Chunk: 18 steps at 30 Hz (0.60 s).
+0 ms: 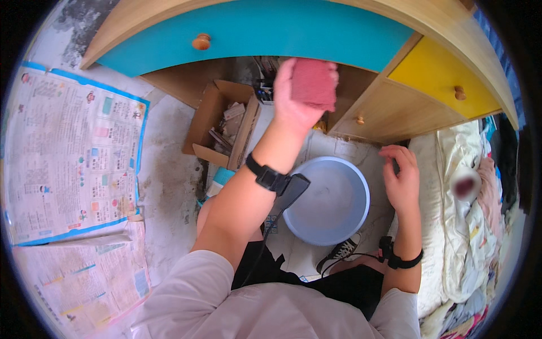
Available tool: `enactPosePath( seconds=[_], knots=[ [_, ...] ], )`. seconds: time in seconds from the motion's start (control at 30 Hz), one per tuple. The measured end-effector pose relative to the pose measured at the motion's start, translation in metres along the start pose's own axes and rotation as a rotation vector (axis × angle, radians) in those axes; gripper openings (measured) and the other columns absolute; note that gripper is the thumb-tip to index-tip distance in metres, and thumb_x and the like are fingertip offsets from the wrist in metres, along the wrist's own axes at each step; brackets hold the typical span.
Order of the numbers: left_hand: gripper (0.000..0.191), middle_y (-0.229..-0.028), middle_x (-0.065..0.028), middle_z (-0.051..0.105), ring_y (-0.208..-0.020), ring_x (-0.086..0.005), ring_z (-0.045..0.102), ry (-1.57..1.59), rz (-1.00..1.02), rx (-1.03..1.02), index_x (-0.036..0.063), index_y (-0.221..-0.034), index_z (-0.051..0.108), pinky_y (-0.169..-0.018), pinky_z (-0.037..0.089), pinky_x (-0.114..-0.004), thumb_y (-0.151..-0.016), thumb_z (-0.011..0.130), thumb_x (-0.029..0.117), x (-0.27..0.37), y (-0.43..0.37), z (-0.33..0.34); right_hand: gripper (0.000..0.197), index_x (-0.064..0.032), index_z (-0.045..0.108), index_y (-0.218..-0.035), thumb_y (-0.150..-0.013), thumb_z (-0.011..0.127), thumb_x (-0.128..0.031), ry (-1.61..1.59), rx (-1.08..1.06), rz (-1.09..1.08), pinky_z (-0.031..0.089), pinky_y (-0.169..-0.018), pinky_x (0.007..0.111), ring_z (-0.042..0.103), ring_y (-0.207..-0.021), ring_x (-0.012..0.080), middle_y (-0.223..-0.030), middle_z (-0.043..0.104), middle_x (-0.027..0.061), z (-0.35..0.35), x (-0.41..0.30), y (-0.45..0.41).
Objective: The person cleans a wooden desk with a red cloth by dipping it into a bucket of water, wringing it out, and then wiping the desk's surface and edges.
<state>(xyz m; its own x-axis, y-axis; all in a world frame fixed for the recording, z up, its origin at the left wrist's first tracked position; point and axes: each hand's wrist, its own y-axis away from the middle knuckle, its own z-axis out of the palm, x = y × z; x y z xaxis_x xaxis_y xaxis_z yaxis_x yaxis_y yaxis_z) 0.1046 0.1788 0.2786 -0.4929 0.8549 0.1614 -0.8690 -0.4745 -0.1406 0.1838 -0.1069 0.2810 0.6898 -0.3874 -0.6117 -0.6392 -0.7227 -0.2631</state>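
Note:
My left hand (pixel 287 95) grips a folded red cloth (pixel 314 84) and holds it up in front of the lower edge of the blue drawer front (pixel 271 31). My right hand (pixel 401 180) is raised to the right with nothing in it, its fingers loosely bent and apart from the thumb. On the floor between my arms sits a round light-blue plastic basin (pixel 362 199). Whether it holds water I cannot tell. My left forearm crosses above its left side.
Under the desk is an open cardboard box (pixel 250 135) of small items. A yellow drawer (pixel 444 76) and a wooden cupboard door (pixel 381 112) stand right of the blue drawer. White bedding (pixel 427 220) borders the right side; printed posters (pixel 72 156) cover the left wall.

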Motion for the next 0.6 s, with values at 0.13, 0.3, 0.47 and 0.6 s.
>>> enactPosePath(
  seconds=[0.13, 0.3, 0.47, 0.6],
  knots=[
    [0.031, -0.108, -0.0147, 0.063, -0.1, -0.0296, 0.06, 0.028, 0.111, 0.102, 0.0019, -0.116, 0.062, -0.088, 0.056, -0.041, -0.101, 0.059, 0.029, 0.067, 0.024, -0.001, 0.018, -0.0024, 0.071, -0.099, -0.085, 0.061, 0.003, -0.026, -0.005, 0.011, 0.05, -0.096, 0.042, 0.063, -0.107, 0.0356, -0.107, 0.072, 0.0134, -0.007, 0.0, -0.009],
    [0.04, -0.116, -0.0172, 0.065, -0.107, -0.0325, 0.063, -0.093, -0.042, 0.046, 0.0003, -0.124, 0.062, -0.089, 0.057, -0.042, -0.104, 0.053, 0.034, 0.084, 0.023, -0.011, 0.018, -0.002, 0.071, -0.099, -0.086, 0.061, 0.004, -0.096, -0.021, 0.054, 0.05, -0.096, 0.042, 0.064, -0.105, 0.0367, -0.106, 0.072, 0.0146, 0.004, 0.0, -0.015],
    [0.046, -0.123, -0.0212, 0.069, -0.105, -0.036, 0.068, -0.044, -0.226, 0.034, 0.0021, -0.127, 0.064, -0.09, 0.057, -0.049, -0.106, 0.046, 0.04, -0.006, -0.007, 0.0, 0.018, -0.0028, 0.072, -0.101, -0.087, 0.062, 0.002, -0.065, -0.121, -0.03, 0.05, -0.096, 0.043, 0.064, -0.106, 0.0377, -0.106, 0.072, 0.0161, 0.033, 0.002, -0.015],
    [0.04, -0.121, -0.0187, 0.07, -0.106, -0.0354, 0.068, 0.005, -0.128, 0.02, 0.003, -0.124, 0.065, -0.091, 0.057, -0.049, -0.104, 0.053, 0.036, 0.022, -0.002, -0.015, 0.016, -0.0031, 0.071, -0.1, -0.087, 0.063, 0.002, -0.047, -0.114, -0.043, 0.051, -0.094, 0.043, 0.064, -0.105, 0.0377, -0.105, 0.072, 0.0157, 0.038, -0.008, -0.02]
  ],
)
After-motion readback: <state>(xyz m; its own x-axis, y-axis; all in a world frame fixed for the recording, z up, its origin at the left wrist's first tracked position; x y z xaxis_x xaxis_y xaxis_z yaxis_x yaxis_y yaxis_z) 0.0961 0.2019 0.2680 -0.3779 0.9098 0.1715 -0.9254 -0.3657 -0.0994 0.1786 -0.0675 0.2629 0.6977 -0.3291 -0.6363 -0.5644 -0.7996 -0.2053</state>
